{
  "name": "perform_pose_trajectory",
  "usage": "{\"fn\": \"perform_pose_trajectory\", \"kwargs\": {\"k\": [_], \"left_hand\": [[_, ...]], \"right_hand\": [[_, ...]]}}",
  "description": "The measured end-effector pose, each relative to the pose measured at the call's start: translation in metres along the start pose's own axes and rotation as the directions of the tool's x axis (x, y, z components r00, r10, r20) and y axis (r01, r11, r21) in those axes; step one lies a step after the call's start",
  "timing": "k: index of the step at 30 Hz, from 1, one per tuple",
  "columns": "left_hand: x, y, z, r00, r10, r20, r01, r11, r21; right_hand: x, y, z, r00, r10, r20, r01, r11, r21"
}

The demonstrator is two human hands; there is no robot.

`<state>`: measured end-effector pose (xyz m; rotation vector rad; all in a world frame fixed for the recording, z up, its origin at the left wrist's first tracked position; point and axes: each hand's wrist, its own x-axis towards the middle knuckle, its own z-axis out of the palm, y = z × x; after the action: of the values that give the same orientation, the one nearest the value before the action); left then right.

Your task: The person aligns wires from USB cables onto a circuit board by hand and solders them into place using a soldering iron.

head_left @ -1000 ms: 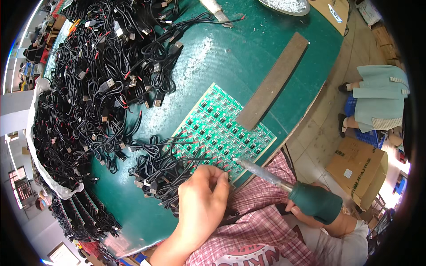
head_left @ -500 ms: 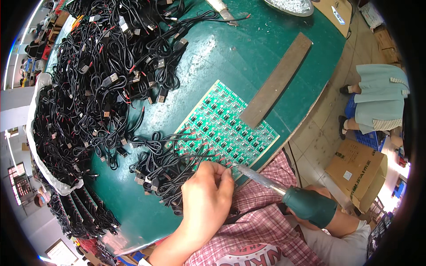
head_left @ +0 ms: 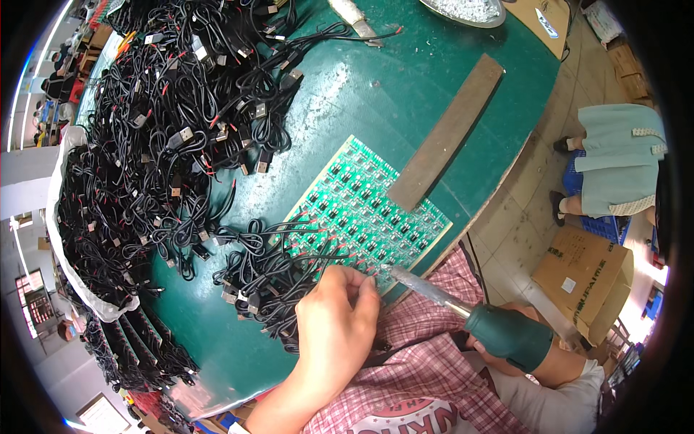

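My left hand (head_left: 336,307) pinches thumb and forefinger together at the near edge of a green circuit board panel (head_left: 365,195). A USB cable's red wire end shows by the fingertips; the gripped part is mostly hidden. In my right hand (head_left: 499,362) is a soldering iron (head_left: 510,336) with a dark green handle. Its tip hovers just right of the left fingertips, over the panel, clear of the wire end. Several black USB cables (head_left: 253,278) lie bundled left of my left hand, their red-tipped wires reaching onto the panel's near rows.
A brown flat bar (head_left: 448,134) rests across the panel's far right edge. A big heap of black USB cables (head_left: 195,94) covers the table's left side, beside a white sack (head_left: 58,181). A metal dish (head_left: 466,9) sits at the back. A carton (head_left: 582,282) and another person (head_left: 618,159) are at right.
The soldering iron's tip has shifted slightly right and up, away from my left fingertips. My left hand keeps its pinch in nearly the same place.
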<state>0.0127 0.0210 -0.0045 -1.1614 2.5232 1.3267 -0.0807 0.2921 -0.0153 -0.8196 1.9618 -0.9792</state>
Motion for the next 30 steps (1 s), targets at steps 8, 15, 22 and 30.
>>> {"fn": "perform_pose_trajectory", "kwargs": {"k": [8,15,22,30], "left_hand": [[0.0,-0.001,-0.004,0.998,-0.042,0.042,0.044,0.998,-0.054],[0.004,0.003,-0.008,0.989,-0.113,0.095,0.126,0.982,-0.14],[0.007,0.005,-0.011,0.975,-0.188,0.115,0.212,0.946,-0.245],[0.005,0.002,-0.004,0.991,-0.092,0.095,0.098,0.993,-0.064]], "right_hand": [[-0.003,0.006,0.002,0.998,-0.065,-0.023,0.066,0.997,0.038],[-0.009,0.006,-0.001,1.0,0.014,-0.001,-0.014,0.991,0.131],[-0.006,-0.003,-0.005,0.998,-0.006,0.055,0.011,0.996,-0.085],[-0.004,0.003,-0.002,0.995,-0.1,0.012,0.101,0.993,-0.06]]}}
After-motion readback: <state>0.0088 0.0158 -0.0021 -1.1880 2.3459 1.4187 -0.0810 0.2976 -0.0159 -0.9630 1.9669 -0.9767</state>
